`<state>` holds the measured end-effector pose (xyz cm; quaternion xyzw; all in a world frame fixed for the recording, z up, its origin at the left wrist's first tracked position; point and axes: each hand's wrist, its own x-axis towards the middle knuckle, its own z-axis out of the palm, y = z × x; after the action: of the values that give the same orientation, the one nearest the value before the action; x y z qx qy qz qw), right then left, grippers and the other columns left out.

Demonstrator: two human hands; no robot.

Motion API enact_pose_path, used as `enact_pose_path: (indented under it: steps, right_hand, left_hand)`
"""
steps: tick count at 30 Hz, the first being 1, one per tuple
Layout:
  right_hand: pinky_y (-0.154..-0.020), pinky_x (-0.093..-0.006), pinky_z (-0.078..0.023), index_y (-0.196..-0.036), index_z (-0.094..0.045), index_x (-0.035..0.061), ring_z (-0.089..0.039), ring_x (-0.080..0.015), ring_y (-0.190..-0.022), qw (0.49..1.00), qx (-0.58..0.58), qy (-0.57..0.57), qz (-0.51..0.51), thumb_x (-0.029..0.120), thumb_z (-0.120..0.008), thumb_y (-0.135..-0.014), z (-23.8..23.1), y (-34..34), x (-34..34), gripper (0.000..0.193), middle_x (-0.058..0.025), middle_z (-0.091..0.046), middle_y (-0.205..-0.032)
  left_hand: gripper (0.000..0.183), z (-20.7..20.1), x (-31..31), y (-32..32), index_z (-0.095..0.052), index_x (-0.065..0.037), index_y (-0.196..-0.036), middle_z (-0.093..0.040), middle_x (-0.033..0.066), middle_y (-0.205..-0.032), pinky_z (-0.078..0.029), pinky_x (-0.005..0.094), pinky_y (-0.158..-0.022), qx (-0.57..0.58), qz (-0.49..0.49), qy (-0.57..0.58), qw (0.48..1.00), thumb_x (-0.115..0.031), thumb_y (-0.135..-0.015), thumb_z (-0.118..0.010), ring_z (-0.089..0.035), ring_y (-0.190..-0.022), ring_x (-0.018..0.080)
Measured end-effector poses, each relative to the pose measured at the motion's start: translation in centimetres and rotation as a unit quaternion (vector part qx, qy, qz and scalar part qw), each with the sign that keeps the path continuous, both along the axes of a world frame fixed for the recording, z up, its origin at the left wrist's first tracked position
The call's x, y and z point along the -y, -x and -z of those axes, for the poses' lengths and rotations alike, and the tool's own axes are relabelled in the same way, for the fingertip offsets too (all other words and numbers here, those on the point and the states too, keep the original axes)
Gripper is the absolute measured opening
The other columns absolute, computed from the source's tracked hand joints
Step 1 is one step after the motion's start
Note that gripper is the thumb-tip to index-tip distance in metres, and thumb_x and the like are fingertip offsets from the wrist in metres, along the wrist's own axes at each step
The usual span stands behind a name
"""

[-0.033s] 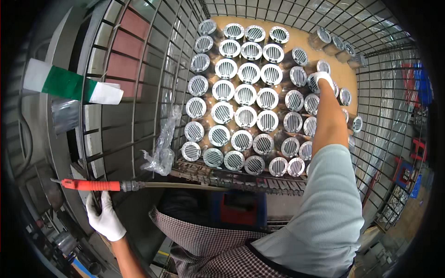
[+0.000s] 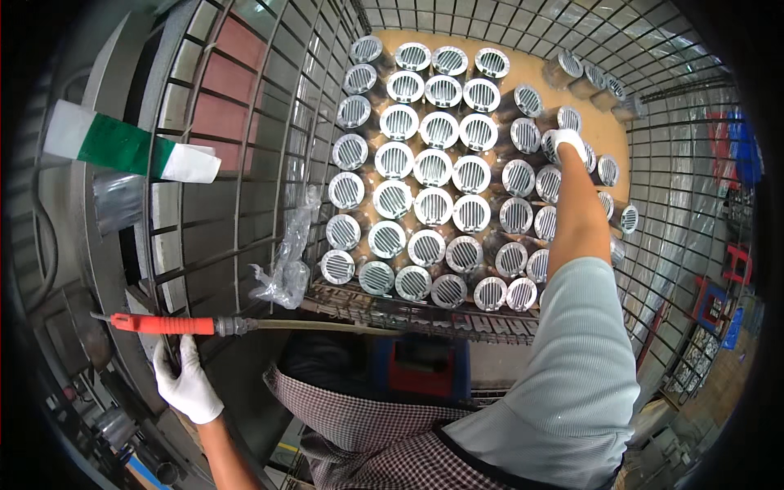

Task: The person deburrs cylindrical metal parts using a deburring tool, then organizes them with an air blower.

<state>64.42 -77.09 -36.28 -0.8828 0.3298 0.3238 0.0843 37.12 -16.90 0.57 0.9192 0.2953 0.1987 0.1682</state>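
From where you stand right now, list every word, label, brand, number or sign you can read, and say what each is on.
No text can be read in this view.
Red air blow gun: no lettering can be made out.
Slotted-end metal cylinders: no legible marks.
Green-and-white strip: no lettering visible.
Blue-and-red item at right: pale marks, too small and blurred to read.

Right arm outstretched, right grip gloved; left grip gloved, thumb spread.

White-gloved right hand among grate-topped metal cylinders in a wire basket
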Motion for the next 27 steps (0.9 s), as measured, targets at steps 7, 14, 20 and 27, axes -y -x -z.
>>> enact_pose_path:
  steps: [7, 14, 20, 27]
  right_hand:
    - [-0.087, -0.0486, -0.048, -0.107, -0.063, 0.0063, -0.062, -0.0391, -0.099, 0.864, 0.502, -0.026, 0.039, 0.022, -0.056, -0.087, -3.6, 13.4, -9.9, 0.026, -0.0225, -0.065, -0.104]
    - [-0.078, -0.0422, -0.049, -0.098, -0.068, 0.0067, -0.062, -0.0336, -0.084, 0.729, 0.551, -0.387, -0.126, 0.02, -0.064, -0.083, -19.9, 23.4, -32.2, 0.02, -0.0145, -0.065, -0.087]
    - [-0.078, -0.0435, -0.049, -0.096, -0.067, 0.0064, -0.063, -0.0343, -0.084, 0.462, 0.636, -0.51, -0.35, 0.021, -0.068, -0.078, -37.8, 24.0, -49.1, 0.023, -0.0144, -0.065, -0.088]
    - [-0.077, -0.0438, -0.053, -0.102, -0.07, 0.0094, -0.067, -0.0331, -0.087, 0.547, 0.583, -0.382, -0.463, 0.041, -0.057, -0.091, -37.0, 22.9, -55.2, 0.036, -0.0136, -0.07, -0.1]
  left_hand:
    - [0.033, 1.2, 1.5, -1.6, -0.065, 0.005, -0.109, -0.071, 0.0086, -0.092, -0.052, 0.0279, -0.079, 0.021, 0.06, -0.003, 0.998, -0.012, -0.084, -0.078, -0.063, -0.08, 0.0119]
    - [0.037, 0.4, 2.0, -2.2, -0.069, -0.004, -0.106, -0.072, 0.0127, -0.09, -0.052, 0.0347, -0.077, -0.033, 0.085, -0.039, 0.995, -0.033, -0.083, -0.076, -0.069, -0.079, 0.0249]
    - [0.04, 5.1, -6.7, -1.3, -0.066, -0.009, -0.115, -0.069, 0.0142, -0.113, -0.05, 0.0369, -0.092, 0.103, 0.208, 0.261, 0.937, -0.04, -0.092, -0.054, -0.065, -0.107, 0.0293]
    - [0.03, -2.8, -2.1, 11.1, -0.067, -0.011, -0.106, -0.067, 0.0139, -0.104, -0.046, 0.0491, -0.084, -0.012, 0.169, -0.038, 0.985, -0.033, -0.087, -0.06, -0.062, -0.097, 0.0335]
